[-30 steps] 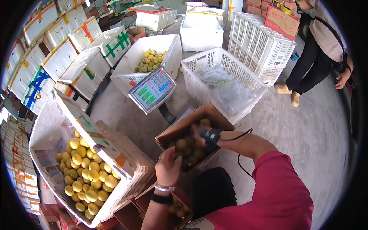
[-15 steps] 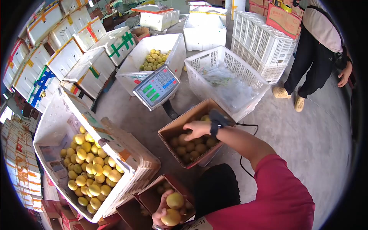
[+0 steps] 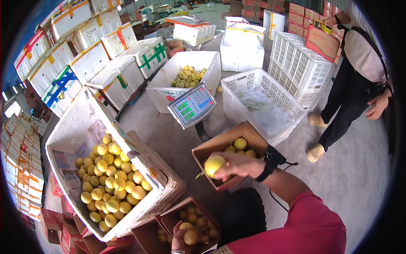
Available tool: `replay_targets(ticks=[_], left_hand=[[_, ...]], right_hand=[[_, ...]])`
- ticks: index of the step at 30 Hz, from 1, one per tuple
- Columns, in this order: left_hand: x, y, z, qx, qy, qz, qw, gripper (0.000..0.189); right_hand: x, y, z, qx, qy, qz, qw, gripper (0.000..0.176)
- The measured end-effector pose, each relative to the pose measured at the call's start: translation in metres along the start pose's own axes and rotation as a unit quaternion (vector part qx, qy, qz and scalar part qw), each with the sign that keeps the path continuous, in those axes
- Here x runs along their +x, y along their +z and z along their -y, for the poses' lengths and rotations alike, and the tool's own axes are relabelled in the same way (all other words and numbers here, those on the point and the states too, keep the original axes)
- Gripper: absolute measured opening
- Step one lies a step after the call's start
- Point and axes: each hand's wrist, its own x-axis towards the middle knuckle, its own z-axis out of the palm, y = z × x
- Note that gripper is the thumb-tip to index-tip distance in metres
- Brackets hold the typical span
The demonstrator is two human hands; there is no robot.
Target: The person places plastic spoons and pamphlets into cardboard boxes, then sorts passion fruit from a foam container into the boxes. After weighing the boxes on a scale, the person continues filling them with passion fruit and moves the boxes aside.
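My right hand point(image 3: 230, 166) grips a round yellow fruit point(image 3: 215, 166) above the near left side of an open cardboard box point(image 3: 203, 150). A small green stem shows beside that fruit. Several more yellow fruits point(image 3: 240, 144) lie in this box, partly hidden by my hand. Lower down, my left hand point(image 3: 178, 240) curls around two yellow fruits point(image 3: 191, 237) over a second cardboard box point(image 3: 207, 207), which has more fruit inside. To the left, a large white foam box point(image 3: 63, 146) holds a heap of yellow fruits point(image 3: 110, 182).
A scale display point(image 3: 192, 104) stands behind the upper cardboard box. Beyond it are a foam box point(image 3: 158, 91) with fruit and a white crate point(image 3: 270, 131) of clear plastic. At right, a person point(image 3: 351, 84) stands by stacked crates point(image 3: 296, 63). Foam boxes point(image 3: 118, 72) are piled at left.
My right hand has come up from inside the upper box, now with a yellow fruit in its fingers. My left hand stays low with its fruits. The view has shifted.
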Motion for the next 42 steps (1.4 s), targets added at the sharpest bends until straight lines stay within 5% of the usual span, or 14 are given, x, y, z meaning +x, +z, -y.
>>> replay_targets(ticks=[3,4,7,11,15,21,26,28,30,32,36,38,42], left_hand=[[0.012,-0.031,0.019,-0.020,-0.030,-0.044,0.998,0.043],[0.013,-0.031,0.018,-0.082,-0.059,-0.033,0.994,0.043],[0.005,-0.028,0.020,0.051,0.032,-0.132,0.989,0.041],[0.000,-0.035,0.014,0.049,0.044,-0.143,0.988,0.042],[-0.001,-0.038,0.014,0.091,0.072,-0.134,0.984,0.040],[0.006,-0.035,0.015,0.143,0.089,-0.121,0.978,0.037],[0.000,-0.016,0.005,0.162,0.079,-0.127,0.976,0.033],[0.003,-0.017,0.003,0.174,0.079,-0.119,0.974,0.032],[0.001,-0.022,0.011,0.183,0.117,-0.098,0.971,0.031],[0.001,-0.025,0.013,0.172,0.093,-0.109,0.975,0.031],[0.005,-0.031,0.018,0.169,0.067,-0.124,0.976,0.029],[0.010,-0.028,0.020,0.167,0.081,-0.116,0.976,0.029],[0.001,0.005,0.006,0.196,0.092,-0.087,0.972,0.028]], right_hand=[[-0.011,0.046,-0.009,-0.068,-0.036,0.166,0.983,0.055],[-0.010,0.056,-0.015,-0.148,-0.178,0.118,0.966,0.057],[-0.021,0.023,-0.009,-0.251,-0.099,-0.026,0.962,0.053],[-0.019,-0.066,-0.032,-0.298,-0.044,-0.217,0.928,0.048],[-0.014,-0.120,-0.053,-0.406,0.053,-0.232,0.882,0.046],[0.027,-0.160,-0.138,-0.714,0.219,0.049,0.663,0.042],[0.030,-0.141,-0.137,-0.737,0.196,-0.011,0.647,0.071],[0.032,-0.135,-0.122,-0.734,0.266,0.040,0.624,0.081],[0.028,-0.132,-0.124,-0.710,0.276,0.012,0.647,0.069],[0.029,-0.133,-0.134,-0.611,0.180,0.012,0.771,0.058],[0.046,-0.109,-0.150,-0.651,0.065,0.074,0.752,0.046],[0.063,-0.081,-0.135,-0.629,0.068,0.117,0.765,0.037],[0.094,-0.047,-0.164,-0.684,0.152,0.246,0.670,0.033]])
